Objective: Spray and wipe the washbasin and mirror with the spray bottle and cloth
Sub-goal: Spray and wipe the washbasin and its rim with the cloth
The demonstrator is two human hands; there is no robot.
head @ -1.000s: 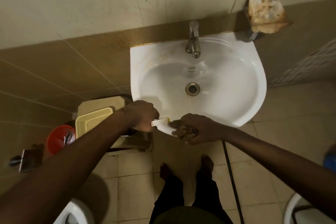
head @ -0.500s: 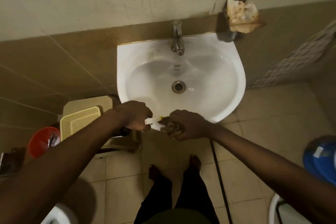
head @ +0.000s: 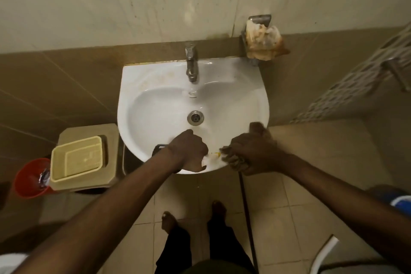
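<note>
Basin (head: 155, 86), white, wall-mounted, tap (head: 191, 62) at the back centre, drain (head: 195, 117) in the bowl.

Left hand (head: 188, 153) over the front rim, fingers curled tight round the spray bottle (head: 210, 159). Only the pale head and a yellow nozzle tip show past the knuckles. Bottle's long axis lies roughly level, left to right along the front rim; nozzle points right, at the right hand.

Right hand (head: 251, 151) at the front-right rim, clenched on a dark bunched cloth (head: 231, 159). Cloth sits just beside the nozzle tip; cannot tell if they touch. Thumb up toward the bowl edge, blurred.

Left of the basin: tan bin (head: 111, 135) with a yellow tray (head: 76, 159) on it, red bucket (head: 27, 178) beside. Wall holder (head: 262, 37) stuffed with stained paper, upper right.
</note>
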